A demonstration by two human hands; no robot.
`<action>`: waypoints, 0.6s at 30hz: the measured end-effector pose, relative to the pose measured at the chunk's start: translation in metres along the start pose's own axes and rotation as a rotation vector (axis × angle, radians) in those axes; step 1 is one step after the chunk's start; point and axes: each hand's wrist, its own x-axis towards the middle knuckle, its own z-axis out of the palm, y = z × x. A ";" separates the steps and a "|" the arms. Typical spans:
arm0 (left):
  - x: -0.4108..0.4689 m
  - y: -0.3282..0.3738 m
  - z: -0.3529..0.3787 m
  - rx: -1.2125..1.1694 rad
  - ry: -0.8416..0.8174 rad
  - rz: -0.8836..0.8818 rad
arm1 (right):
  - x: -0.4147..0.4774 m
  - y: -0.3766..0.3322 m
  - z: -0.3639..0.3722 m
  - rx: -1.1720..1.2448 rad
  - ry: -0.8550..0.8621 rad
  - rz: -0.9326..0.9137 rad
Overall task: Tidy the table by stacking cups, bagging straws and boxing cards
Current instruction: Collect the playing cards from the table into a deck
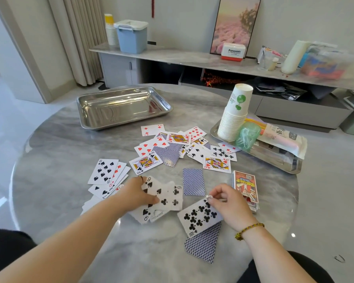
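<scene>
Playing cards (pixel 173 148) lie scattered over the middle of the round marble table (pixel 55 152), some face up, some face down. My left hand (pixel 138 193) holds a small bunch of cards (pixel 168 198), a six of clubs among them. My right hand (pixel 227 201) pinches the corner of a ten of clubs (pixel 198 218) that lies over a face-down card (pixel 203 245). The red card box (pixel 245 187) stands just right of my right hand. A stack of paper cups (pixel 234 117) and a bag of coloured straws (pixel 274 137) sit in a steel tray (pixel 282 163) at the right.
An empty steel tray (pixel 123 107) sits at the table's far left. A single face-down card (pixel 193 181) lies between my hands. Behind the table runs a low shelf (pixel 182 57) with a blue bin, a tissue box and a framed picture.
</scene>
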 end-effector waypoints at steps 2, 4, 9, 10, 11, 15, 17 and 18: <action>-0.003 -0.008 -0.007 -0.175 0.023 0.016 | 0.007 -0.011 0.004 0.144 -0.003 -0.016; -0.007 -0.012 -0.010 -0.332 -0.029 0.039 | 0.014 -0.026 0.016 0.209 -0.037 -0.052; -0.019 -0.015 -0.012 -0.579 -0.107 0.052 | 0.029 -0.061 0.060 0.161 -0.024 -0.154; -0.022 -0.015 -0.014 -0.624 -0.083 0.044 | 0.031 -0.064 0.066 0.147 -0.018 -0.174; -0.022 -0.018 -0.016 -0.643 -0.062 0.057 | 0.033 -0.070 0.072 0.124 -0.025 -0.191; -0.026 -0.024 -0.019 -0.432 -0.066 0.196 | 0.036 -0.078 0.087 0.115 -0.056 -0.259; -0.021 -0.025 -0.017 -0.335 0.041 0.233 | 0.036 -0.081 0.086 0.222 -0.053 -0.243; -0.018 -0.024 -0.015 -0.321 0.118 0.255 | 0.036 -0.082 0.086 0.294 -0.043 -0.244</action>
